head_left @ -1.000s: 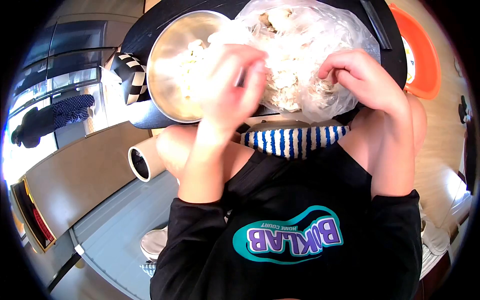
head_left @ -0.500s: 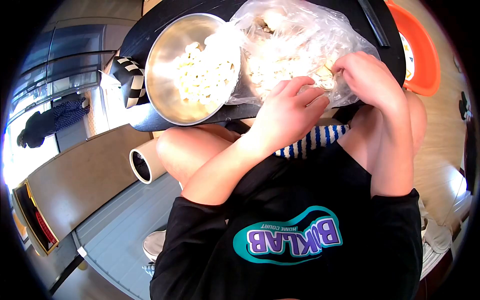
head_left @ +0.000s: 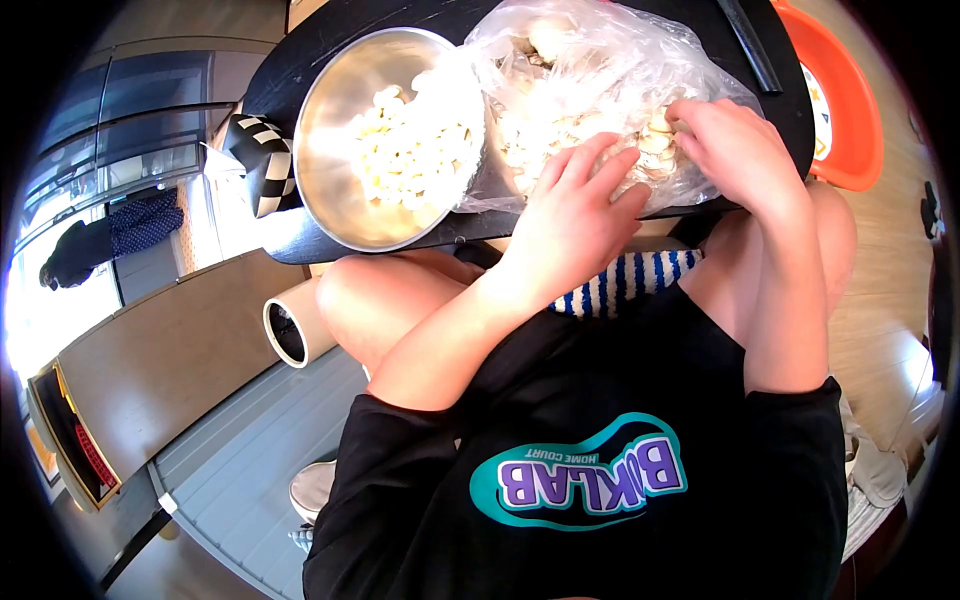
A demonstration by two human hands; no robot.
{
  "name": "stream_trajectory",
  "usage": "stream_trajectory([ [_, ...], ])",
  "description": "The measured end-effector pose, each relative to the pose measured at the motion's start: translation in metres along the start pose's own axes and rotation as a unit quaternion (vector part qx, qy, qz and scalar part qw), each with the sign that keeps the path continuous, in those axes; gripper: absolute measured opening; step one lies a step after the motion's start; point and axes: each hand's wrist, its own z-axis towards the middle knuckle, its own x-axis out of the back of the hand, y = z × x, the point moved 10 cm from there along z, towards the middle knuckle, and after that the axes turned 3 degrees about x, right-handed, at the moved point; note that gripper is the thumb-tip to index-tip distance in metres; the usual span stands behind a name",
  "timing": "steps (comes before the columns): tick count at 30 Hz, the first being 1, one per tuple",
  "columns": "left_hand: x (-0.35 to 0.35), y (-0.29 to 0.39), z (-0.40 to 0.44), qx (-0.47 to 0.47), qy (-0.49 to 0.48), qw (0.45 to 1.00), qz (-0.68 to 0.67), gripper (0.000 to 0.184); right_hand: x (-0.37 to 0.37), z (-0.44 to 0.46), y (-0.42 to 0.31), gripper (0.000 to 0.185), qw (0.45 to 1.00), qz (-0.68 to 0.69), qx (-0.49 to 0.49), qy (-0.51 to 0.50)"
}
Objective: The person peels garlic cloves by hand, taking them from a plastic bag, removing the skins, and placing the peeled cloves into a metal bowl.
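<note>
A clear plastic bag lies spread on the black table, holding many pale pieces that look like garlic cloves, with a paler lump farther back. Over the near side of the bag, my left hand has its fingers spread and holds nothing visible. My right hand is at the bag's right side, its thumb and forefinger parted beside the pieces; its other fingers are partly hidden. Left of the bag, a steel bowl contains more peeled, clove-like pieces. Glare washes out detail.
The black table has a dark bar at its far right. An orange basin stands beyond that edge. A checkered black-and-white item is beside the bowl. A person shows in the left background.
My left hand's fingers have spread and shifted slightly left and away from me. The fingers of my right hand have parted, exposing more of the pieces between my hands.
</note>
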Motion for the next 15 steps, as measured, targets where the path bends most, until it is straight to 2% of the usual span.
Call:
stream_trajectory([
  [4,0.001,-0.002,0.000,0.004,0.010,1.000,-0.005,0.036,0.007,0.002,-0.010,0.012,0.999,0.013,0.031,0.041],
  [8,0.000,-0.003,0.000,0.011,0.007,1.000,-0.018,0.037,0.000,0.007,-0.013,0.012,0.999,0.007,0.037,0.038],
  [15,0.000,-0.003,0.000,0.014,0.004,1.000,-0.018,0.039,-0.007,0.013,-0.011,0.024,0.998,-0.004,0.027,0.062],
])
